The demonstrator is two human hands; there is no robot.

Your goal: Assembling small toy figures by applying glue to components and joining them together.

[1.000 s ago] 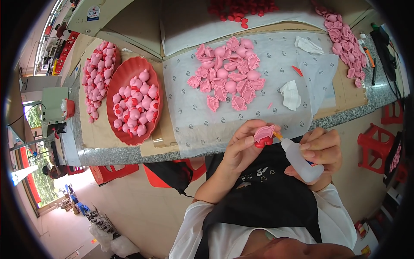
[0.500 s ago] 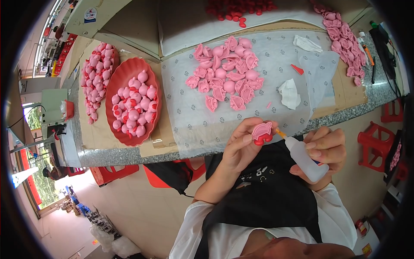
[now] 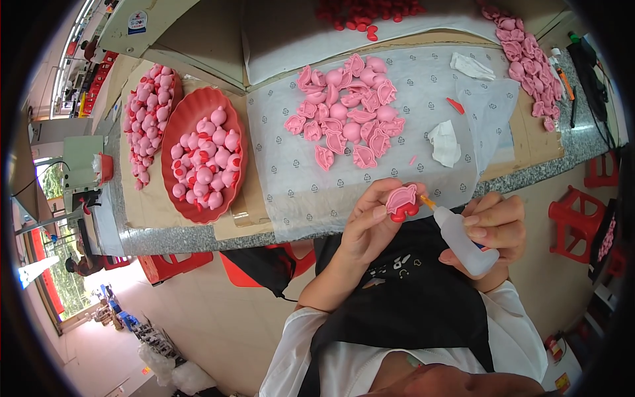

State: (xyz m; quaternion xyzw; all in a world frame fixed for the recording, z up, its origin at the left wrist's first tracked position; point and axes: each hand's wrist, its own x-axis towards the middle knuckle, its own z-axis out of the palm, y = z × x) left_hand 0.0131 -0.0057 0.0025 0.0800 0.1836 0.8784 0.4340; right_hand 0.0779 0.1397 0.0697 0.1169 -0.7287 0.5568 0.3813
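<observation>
Between the thumb and fingers of my left hand [image 3: 368, 221] is a hollow pink plastic shell piece [image 3: 400, 200], its open side turned up, with a red part [image 3: 403, 213] at its lower edge. My right hand [image 3: 497, 228] is wrapped round a translucent white squeeze bottle [image 3: 463, 239]. The bottle lies tilted, and its thin amber nozzle [image 3: 426, 201] points left, its tip at the shell's right rim. Whether anything flows from it is too small to tell. Beyond my hands, several loose pink shell pieces [image 3: 352, 133] lie on a printed white sheet [image 3: 284, 178].
On the left stand a red scalloped bowl [image 3: 239, 178] of pink-and-red pieces and a further heap [image 3: 151, 109]. Red parts [image 3: 360, 20] lie at the back. More pink pieces [image 3: 529, 63] are piled at the right, near crumpled tissues [image 3: 444, 143] and a red scrap [image 3: 455, 106].
My right hand has shifted slightly left with the squeeze bottle, bringing its nozzle tip closer in along the shell's rim. My left hand has barely moved.
</observation>
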